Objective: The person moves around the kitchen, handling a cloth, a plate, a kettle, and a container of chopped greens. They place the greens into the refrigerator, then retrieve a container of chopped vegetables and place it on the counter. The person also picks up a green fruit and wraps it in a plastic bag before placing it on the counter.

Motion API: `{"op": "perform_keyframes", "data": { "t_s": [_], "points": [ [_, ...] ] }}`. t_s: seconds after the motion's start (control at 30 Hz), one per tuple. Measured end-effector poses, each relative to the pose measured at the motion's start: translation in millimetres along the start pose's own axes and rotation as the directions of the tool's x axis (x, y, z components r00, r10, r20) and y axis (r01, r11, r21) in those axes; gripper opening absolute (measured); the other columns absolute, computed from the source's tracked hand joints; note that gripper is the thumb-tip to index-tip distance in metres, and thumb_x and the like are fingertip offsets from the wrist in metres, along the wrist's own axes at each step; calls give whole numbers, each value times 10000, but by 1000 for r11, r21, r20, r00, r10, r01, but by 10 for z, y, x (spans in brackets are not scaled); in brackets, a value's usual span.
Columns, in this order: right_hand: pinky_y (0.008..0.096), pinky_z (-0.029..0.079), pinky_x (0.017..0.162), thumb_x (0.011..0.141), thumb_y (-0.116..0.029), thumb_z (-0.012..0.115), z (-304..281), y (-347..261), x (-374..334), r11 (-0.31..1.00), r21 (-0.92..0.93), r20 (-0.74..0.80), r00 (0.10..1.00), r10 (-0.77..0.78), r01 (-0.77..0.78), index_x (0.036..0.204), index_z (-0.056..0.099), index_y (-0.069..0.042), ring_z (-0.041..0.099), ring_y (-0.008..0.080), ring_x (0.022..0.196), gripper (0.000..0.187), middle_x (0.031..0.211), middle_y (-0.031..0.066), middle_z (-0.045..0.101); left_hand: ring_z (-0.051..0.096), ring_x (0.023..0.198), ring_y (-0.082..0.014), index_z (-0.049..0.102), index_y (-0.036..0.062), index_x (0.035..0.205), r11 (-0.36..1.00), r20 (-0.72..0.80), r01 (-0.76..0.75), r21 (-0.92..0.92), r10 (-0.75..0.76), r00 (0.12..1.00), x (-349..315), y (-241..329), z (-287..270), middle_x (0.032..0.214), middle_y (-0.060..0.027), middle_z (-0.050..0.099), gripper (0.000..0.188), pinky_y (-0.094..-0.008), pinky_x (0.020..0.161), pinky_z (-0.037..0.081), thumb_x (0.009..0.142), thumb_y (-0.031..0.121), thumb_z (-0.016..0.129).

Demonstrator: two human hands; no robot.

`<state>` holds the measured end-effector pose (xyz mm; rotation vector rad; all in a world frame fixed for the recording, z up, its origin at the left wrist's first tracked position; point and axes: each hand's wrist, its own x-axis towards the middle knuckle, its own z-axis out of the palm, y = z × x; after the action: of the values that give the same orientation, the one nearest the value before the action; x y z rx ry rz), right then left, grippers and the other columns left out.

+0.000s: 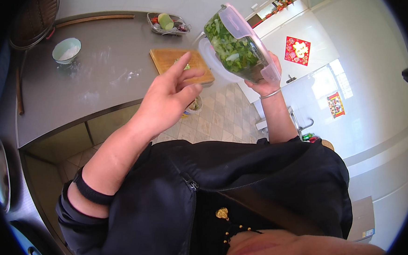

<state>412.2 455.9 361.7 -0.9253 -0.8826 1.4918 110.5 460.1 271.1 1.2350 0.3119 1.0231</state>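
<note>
Steel dish [0,172]: lay at the far left, partly cut off by the dark rim of the view.
Table [49,113]: spread grey across the upper left, dusted with white smears.
Thin stick [19,92]: lay near the table's left end.
Brown round object [36,16]: sat at the upper left, cut off; its kind could not be told.
Pale green bowl [61,46]: stood upright on the table, with white powder [71,52] inside.
Long rod [94,18]: lay along the table's far edge.
Left grip [178,84]: was released and held nothing visible; the index finger pointed up and away, the others loosely bent. A black band [92,191] circled that arm.
Wire basket [172,32]: rested near the table's far right corner, a light green vegetable piece [165,21] in it.
Wooden board [160,57]: lay on the table, partly hidden behind the left grip, with green bits on it.
Container [236,22]: was clear with pinkish edging, held tilted in the air, right of the wooden board in view; chopped greens [234,48] filled much of it.
Right grip [267,79]: grasped the container at its lower end; a silver bracelet [271,94] ringed the wrist.
Red square decoration [297,50]: hung beyond, at the right.
</note>
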Motion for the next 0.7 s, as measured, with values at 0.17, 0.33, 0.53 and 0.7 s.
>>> {"op": "perform_keyframes", "data": {
  "t_s": [0.17,0.33,0.53,0.7],
  "points": [
    [514,496,612,846,-397,413,10,201,39,998,66,120,993,-18,10,1277,443,-37,604,310,974,562,1200,167,545,527,1103,-178,127,-1,1428,971,44,-17,-237,28,999,98,31,65,1332,-167,441,664,-265,893,421,882,50,500],
    [467,400,969,859,-334,431,54,256,94,996,81,115,993,-36,27,1305,392,12,517,318,1133,566,1242,199,507,541,1087,-193,140,-3,1426,955,81,-83,-285,110,991,59,20,29,1381,-175,379,651,-270,896,422,886,37,501],
    [468,510,623,847,-420,406,118,172,157,994,22,230,968,98,-106,1212,510,-79,601,289,960,511,1122,133,590,576,1018,-142,322,-20,1366,976,148,-57,-208,90,985,-80,96,-101,1209,-145,560,534,-252,850,447,884,69,534],
    [371,493,522,823,-455,446,241,154,230,991,-73,8,993,115,-115,1121,579,-127,597,331,870,463,1057,94,607,582,938,-131,540,-37,1182,1000,155,15,11,-16,988,-76,102,-198,1027,-103,648,330,-266,835,452,880,94,552]
  ]
}}
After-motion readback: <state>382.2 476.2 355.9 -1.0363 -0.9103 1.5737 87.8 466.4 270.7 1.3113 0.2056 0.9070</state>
